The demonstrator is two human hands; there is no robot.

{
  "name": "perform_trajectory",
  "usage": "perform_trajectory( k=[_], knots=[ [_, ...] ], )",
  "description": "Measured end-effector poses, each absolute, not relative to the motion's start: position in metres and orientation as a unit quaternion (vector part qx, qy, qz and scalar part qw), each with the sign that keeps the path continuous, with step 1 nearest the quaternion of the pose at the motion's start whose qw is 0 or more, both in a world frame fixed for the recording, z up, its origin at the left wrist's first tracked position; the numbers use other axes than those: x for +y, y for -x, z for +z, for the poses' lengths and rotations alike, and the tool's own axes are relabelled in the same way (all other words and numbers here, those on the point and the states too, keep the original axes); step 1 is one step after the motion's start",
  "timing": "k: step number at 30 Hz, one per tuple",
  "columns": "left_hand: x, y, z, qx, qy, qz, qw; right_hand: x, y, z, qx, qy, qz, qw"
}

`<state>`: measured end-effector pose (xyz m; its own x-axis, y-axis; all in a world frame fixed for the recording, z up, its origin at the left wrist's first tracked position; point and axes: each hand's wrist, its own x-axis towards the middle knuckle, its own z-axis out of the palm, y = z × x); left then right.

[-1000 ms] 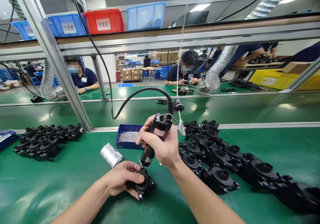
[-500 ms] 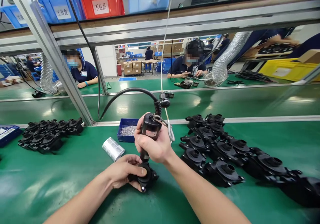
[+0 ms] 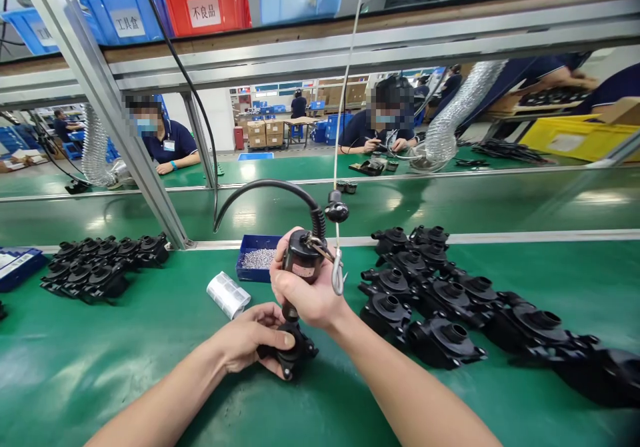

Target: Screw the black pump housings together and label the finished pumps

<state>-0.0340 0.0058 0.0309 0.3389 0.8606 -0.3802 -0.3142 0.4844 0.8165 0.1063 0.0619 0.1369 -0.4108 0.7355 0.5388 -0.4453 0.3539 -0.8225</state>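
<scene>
left hand (image 3: 250, 342) clamps black housing (image 3: 295, 350) flat on tabletop (image 3: 125, 367) — steadying it; right hand (image 3: 305, 294) fisted round upright screwdriver (image 3: 300, 267), tip down on housing.

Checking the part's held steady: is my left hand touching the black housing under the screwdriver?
Touching. The head view shows the left hand gripping the black housing, thumb pressed across its top, under the screwdriver.
</scene>
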Motion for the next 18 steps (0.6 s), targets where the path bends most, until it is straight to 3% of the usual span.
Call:
perform_trajectory(
  k=[14,16,18],
  knots=[
    [0.005,0.021,0.023,0.437,-0.368,0.392,0.721,0.074,-0.115,0.142,-0.644,0.192,0.479,0.565],
    [0.008,0.019,0.020,0.454,-0.434,0.371,0.684,0.092,-0.123,0.141,-0.688,0.254,0.384,0.562],
    [0.013,0.021,0.019,0.515,-0.538,0.339,0.575,0.114,-0.129,0.134,-0.765,0.344,0.235,0.492]
  ],
)
